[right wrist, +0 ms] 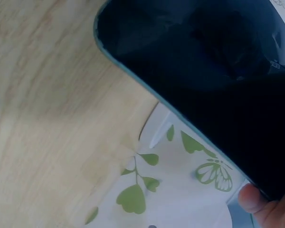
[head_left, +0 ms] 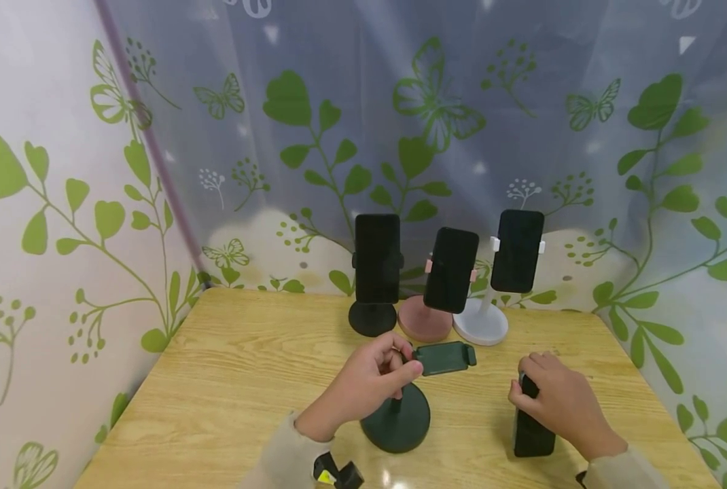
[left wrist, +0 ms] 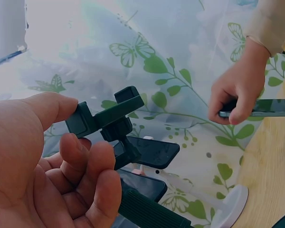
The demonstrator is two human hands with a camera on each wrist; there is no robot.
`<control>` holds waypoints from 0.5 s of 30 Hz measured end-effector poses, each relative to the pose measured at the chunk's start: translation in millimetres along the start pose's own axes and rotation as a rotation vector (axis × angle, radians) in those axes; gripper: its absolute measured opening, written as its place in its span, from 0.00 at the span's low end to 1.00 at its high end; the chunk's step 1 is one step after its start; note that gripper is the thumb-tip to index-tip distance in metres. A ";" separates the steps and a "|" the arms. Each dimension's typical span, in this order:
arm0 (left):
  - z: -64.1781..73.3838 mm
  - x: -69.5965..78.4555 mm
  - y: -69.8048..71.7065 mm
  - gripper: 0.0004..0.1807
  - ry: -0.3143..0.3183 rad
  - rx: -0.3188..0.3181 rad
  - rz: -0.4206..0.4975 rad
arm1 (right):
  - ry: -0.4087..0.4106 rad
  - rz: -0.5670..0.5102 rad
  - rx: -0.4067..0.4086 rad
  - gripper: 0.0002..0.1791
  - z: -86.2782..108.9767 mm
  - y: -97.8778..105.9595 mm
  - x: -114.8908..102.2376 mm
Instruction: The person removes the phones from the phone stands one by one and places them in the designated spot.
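Observation:
A dark green phone stand (head_left: pixel 400 431) stands near the front of the table, its round base down and its cradle (head_left: pixel 444 358) tilted nearly flat. At the cradle's left end, my left hand (head_left: pixel 363 380) pinches the clip; the left wrist view shows the thumb and fingertips on this end block (left wrist: pixel 80 121). Further right, my right hand (head_left: pixel 568 404) grips a dark-screened smartphone (head_left: pixel 533 431) by its upper part. Its pale green edge and black screen (right wrist: pixel 199 90) fill much of the right wrist view, with a fingertip (right wrist: pixel 251 198) at the edge.
Behind the green stand are a black stand (head_left: pixel 372 319), a pink stand (head_left: pixel 424 320) and a white stand (head_left: pixel 481 322), each holding a phone. A patterned curtain (head_left: pixel 363 122) hangs along the back of the wooden table (head_left: pixel 247 353).

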State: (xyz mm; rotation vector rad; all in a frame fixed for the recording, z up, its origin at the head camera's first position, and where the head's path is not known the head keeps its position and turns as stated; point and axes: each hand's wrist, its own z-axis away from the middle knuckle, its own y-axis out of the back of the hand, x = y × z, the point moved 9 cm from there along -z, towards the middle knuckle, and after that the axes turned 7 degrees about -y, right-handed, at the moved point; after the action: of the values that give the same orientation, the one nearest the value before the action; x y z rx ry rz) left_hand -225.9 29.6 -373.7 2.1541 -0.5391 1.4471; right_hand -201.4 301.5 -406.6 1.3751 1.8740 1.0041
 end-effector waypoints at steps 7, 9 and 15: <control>0.3 0.4 -1.0 0.10 -0.002 -0.012 0.036 | -0.013 0.003 -0.041 0.13 -1.4 -15.1 1.9; 0.3 -0.4 -1.1 0.11 0.000 -0.014 0.046 | -0.017 0.007 -0.049 0.13 -2.4 -18.5 2.5; 0.4 -0.4 -1.6 0.11 -0.005 -0.019 0.065 | -0.076 -0.004 -0.150 0.13 -7.7 -31.2 7.5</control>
State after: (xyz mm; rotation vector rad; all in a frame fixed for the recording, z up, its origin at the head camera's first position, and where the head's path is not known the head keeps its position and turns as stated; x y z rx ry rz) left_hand -224.8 30.6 -374.5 2.1447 -0.6276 1.4650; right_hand -225.6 301.4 -429.1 1.3032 1.7091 1.0534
